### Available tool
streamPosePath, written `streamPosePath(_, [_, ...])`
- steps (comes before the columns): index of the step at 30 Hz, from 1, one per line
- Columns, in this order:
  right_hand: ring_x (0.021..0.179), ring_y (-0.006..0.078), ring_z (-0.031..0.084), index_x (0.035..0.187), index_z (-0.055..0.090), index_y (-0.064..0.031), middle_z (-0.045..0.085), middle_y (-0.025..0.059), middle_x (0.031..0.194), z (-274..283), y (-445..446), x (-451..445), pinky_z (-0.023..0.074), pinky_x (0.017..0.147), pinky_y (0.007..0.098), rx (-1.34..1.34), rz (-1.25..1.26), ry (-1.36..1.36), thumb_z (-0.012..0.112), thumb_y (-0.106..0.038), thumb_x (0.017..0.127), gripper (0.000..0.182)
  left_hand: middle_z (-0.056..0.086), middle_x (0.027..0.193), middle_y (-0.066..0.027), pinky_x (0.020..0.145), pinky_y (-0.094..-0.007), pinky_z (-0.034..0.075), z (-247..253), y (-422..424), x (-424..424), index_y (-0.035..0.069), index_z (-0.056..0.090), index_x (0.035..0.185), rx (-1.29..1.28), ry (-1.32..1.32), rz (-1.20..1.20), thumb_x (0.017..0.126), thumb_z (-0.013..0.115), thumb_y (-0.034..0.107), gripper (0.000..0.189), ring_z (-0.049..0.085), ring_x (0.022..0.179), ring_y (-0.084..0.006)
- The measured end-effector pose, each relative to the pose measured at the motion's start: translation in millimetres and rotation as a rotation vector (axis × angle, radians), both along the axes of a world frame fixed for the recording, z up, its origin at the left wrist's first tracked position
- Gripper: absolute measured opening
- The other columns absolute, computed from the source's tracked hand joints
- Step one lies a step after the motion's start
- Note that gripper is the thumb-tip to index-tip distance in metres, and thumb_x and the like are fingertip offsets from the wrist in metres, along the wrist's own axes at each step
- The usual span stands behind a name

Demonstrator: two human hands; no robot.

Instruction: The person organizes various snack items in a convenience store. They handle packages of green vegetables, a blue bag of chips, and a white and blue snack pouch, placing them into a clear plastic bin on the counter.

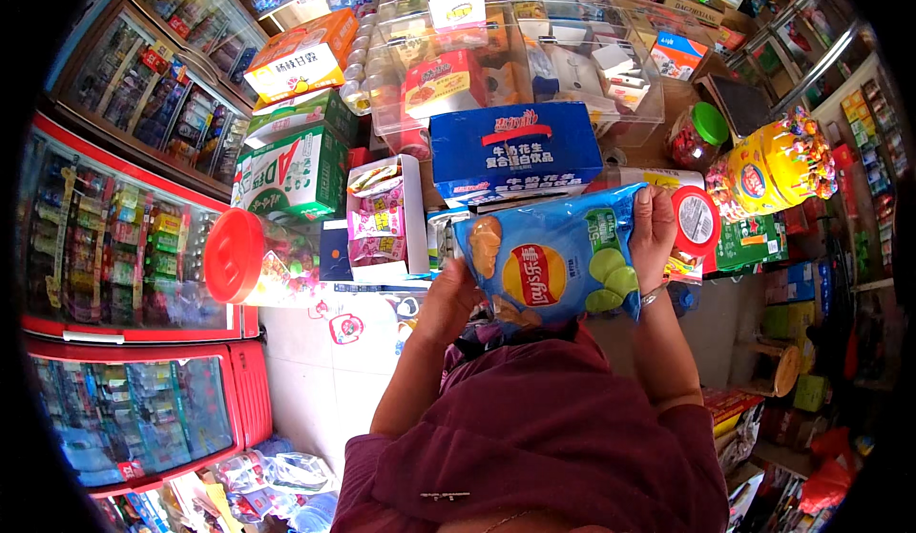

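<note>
A blue Lay's potato chip bag [547, 261] with pictures of limes is held in front of my chest, its long side running left to right. My left hand [452, 302] grips its left edge, thumb on the front. At the upper right corner, my right hand [650, 236] pinches the bag, thumb on the front and fingers hidden behind. Just beyond the bag stands a dark blue drink carton [515, 148]. An open white box of pink snack packets [378, 229] lies to the left of the bag. A red-lidded jar [694, 222] sits close to my right hand.
A clear plastic display case [515, 68] holds small boxes. Orange [304, 53] and green cartons [286, 171] are stacked at left, near a red-lidded candy jar [236, 257]. A yellow lollipop tub [769, 164] lies at right. Red-framed drinks coolers [243, 383] line the left side.
</note>
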State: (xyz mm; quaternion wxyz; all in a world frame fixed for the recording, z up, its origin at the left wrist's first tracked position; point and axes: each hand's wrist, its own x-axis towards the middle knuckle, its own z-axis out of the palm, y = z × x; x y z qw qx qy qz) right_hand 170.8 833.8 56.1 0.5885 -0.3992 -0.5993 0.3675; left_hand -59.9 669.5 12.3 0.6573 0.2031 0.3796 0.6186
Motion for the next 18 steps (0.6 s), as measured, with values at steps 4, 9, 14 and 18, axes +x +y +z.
streamPosePath(4, [0.073, 0.0036, 0.041, 0.088, 0.055, -0.0043, 0.049, -0.0046, 0.078, -16.3, 0.3, -5.0, 0.0366, 0.066, 0.0188, -0.092, 0.011, 0.242, 0.050, -0.018, 0.098, 0.017, 0.056, 0.120, -0.0081, 0.091, -0.0383, 0.045, -17.5, -3.4, 17.5, 0.003, 0.046, 0.127, -0.142, -0.009, -0.011, 0.099, 0.042, 0.036, 0.044, 0.055, 0.108, -0.0192])
streamPosePath(9, [0.074, 0.0039, 0.043, 0.091, 0.056, -0.0040, 0.051, -0.0051, 0.080, -24.5, 4.7, -5.8, 0.0375, 0.067, 0.0189, -0.043, -0.003, 0.321, 0.051, -0.015, 0.097, 0.014, 0.061, 0.109, -0.0047, 0.080, -0.0295, 0.050, -23.6, 0.7, 23.8, 0.007, 0.051, 0.119, -0.212, 0.012, -0.013, 0.100, 0.042, 0.032, 0.033, 0.060, 0.093, -0.0143])
streamPosePath(14, [0.079, 0.0072, 0.051, 0.097, 0.058, -0.0040, 0.057, -0.0009, 0.085, -23.1, 6.9, -1.7, 0.0429, 0.073, 0.0218, -0.260, 0.046, 0.366, 0.050, -0.022, 0.098, 0.020, 0.060, 0.098, -0.0029, 0.072, -0.0240, 0.048, -22.6, 9.4, 32.2, 0.009, 0.051, 0.106, -0.057, 0.127, 0.361, 0.101, 0.040, 0.033, 0.027, 0.057, 0.086, -0.0106])
streamPosePath(18, [0.083, 0.0137, 0.057, 0.098, 0.059, -0.0046, 0.061, 0.0033, 0.089, 23.5, -29.7, -29.8, 0.0478, 0.076, 0.0277, -0.909, 0.395, 0.707, 0.046, -0.031, 0.098, 0.029, 0.053, 0.087, 0.0003, 0.069, -0.0239, 0.047, -33.9, 5.5, 15.4, 0.010, 0.048, 0.099, 0.103, 0.355, 0.577, 0.102, 0.035, 0.030, 0.024, 0.053, 0.078, -0.0078])
